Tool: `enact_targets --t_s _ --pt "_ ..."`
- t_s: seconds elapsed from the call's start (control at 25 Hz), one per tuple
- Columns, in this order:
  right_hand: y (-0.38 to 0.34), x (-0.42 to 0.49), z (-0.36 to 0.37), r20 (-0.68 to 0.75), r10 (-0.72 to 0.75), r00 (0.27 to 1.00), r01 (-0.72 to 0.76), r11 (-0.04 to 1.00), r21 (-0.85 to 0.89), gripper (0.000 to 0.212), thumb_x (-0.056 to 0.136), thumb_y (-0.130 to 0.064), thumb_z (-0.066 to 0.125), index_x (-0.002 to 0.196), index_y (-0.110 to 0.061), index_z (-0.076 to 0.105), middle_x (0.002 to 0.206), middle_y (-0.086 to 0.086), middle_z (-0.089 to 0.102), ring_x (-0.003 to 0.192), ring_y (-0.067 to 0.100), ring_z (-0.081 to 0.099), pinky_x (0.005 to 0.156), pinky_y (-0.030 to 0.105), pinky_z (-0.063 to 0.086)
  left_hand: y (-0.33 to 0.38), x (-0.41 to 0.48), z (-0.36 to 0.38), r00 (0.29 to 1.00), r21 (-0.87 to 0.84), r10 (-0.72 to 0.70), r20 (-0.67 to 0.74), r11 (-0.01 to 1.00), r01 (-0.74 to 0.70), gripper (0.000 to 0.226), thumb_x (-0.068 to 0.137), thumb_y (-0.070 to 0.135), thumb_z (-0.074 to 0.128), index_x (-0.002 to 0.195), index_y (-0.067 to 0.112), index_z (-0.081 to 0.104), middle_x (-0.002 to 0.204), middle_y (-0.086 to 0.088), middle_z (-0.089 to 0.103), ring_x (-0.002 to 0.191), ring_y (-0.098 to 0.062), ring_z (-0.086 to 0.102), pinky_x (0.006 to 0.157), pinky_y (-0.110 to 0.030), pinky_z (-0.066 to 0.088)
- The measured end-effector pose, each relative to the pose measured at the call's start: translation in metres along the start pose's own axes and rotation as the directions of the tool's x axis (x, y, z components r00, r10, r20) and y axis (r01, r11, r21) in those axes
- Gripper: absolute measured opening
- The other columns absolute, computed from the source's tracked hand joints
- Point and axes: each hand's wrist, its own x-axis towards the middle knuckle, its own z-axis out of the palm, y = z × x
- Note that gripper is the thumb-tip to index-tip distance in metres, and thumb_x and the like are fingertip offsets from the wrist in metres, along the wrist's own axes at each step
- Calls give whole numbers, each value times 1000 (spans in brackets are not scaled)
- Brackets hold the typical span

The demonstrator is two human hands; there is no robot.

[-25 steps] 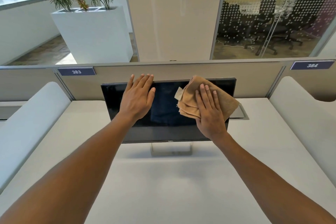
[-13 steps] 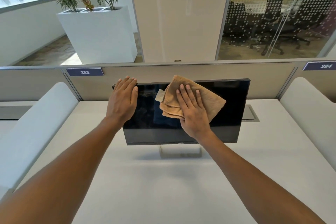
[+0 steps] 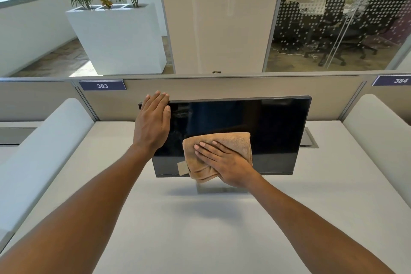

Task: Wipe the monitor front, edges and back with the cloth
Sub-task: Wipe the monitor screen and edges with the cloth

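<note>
The monitor [image 3: 266, 129] stands in the middle of the white desk [image 3: 200, 229] on a grey stand [image 3: 213, 189]. Its long side runs from 9 o'clock to 3 o'clock. Its dark screen faces 6 o'clock, toward the person, and it seems to lean back a little.

The left hand [image 3: 153, 122] lies flat on the screen's top corner at 10 o'clock. Its fingers are straight and close together, holding nothing, and the tips reach the top edge.

A folded tan cloth [image 3: 231, 140] sits low on the screen, near 7 o'clock, and its bottom end hangs over the lower edge. The right hand [image 3: 226, 164] presses it to the glass with flat, straight fingers [image 3: 206, 148] that point to 10 o'clock. The cloth is under those fingers and sticks out past them toward 12 and 3 o'clock. A small tag [image 3: 182, 168] hangs at the cloth's 8 o'clock corner; any words on it are too small to read.

Behind the monitor, at 12 o'clock, runs a beige partition [image 3: 222, 88]. A blue label [image 3: 102, 85] at 10 o'clock reads "383". Another label [image 3: 400, 80] at 2 o'clock reads "384".
</note>
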Motion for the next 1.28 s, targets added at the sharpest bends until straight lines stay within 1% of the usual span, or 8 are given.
enact_targets --t_s 0.12,0.32,0.56,0.64,0.8,0.88,1.04,1.28 --pt "9 -6 -4 -13 -2 1000 2 1000 9 77 108 -29 45 169 -20 -1 177 -3 -7 164 16 -7 134 44 9 -2 1 -2 1000 -3 16 21 1000 -16 55 112 33 26 150 4 54 155 -12 54 153 -24 39 132 -38 16" --pt "27 -11 -21 -252 228 941 -225 974 43 79 103 -23 51 169 -18 8 178 -1 2 164 18 4 134 42 2 -4 3 -5 998 -17 24 58 1000 -23 56 113 35 24 153 6 50 159 -11 50 156 -21 33 132 -37 13" --pt "34 -2 -34 -479 606 636 -500 796 342 68 105 -24 45 168 -14 20 176 3 15 164 28 11 133 53 4 -2 0 -5 998 -36 1 56 999 1 56 113 36 24 154 7 49 161 -9 47 157 -20 30 132 -33 8" --pt "28 4 -33 -460 587 666 -486 809 330 69 105 -24 45 168 -12 19 177 4 14 164 29 10 133 53 3 -3 0 -5 998 -40 0 63 999 2 56 113 35 24 155 7 48 162 -9 46 158 -19 29 132 -33 7" --pt "6 14 -23 -275 308 911 -283 950 129 75 103 -23 45 169 -16 10 178 2 4 164 23 4 134 46 0 -4 0 -5 998 -60 14 60 998 -10 54 113 33 26 155 6 47 162 -10 46 158 -20 29 133 -37 9" --pt "-8 18 -13 -142 177 974 -164 981 100 75 106 -25 42 169 -19 3 178 -1 -3 164 19 -1 134 44 3 -6 -1 -5 997 -60 15 69 998 -11 55 113 34 25 156 7 46 163 -9 45 158 -19 27 133 -37 9" --pt "-24 20 6 31 46 998 -48 995 88 76 109 -28 43 169 -21 -4 177 -3 -9 164 16 -8 134 45 9 -10 -1 -4 996 -47 1 84 999 3 54 114 36 25 158 10 44 165 -7 41 159 -16 24 132 -30 3" --pt "-23 -4 25 217 -105 971 91 993 71 79 110 -33 45 168 -24 -7 176 -6 -14 162 13 -14 132 42 -4 -8 -3 -5 996 -38 12 85 999 -9 54 114 35 25 158 10 44 165 -7 41 159 -16 23 132 -31 3"
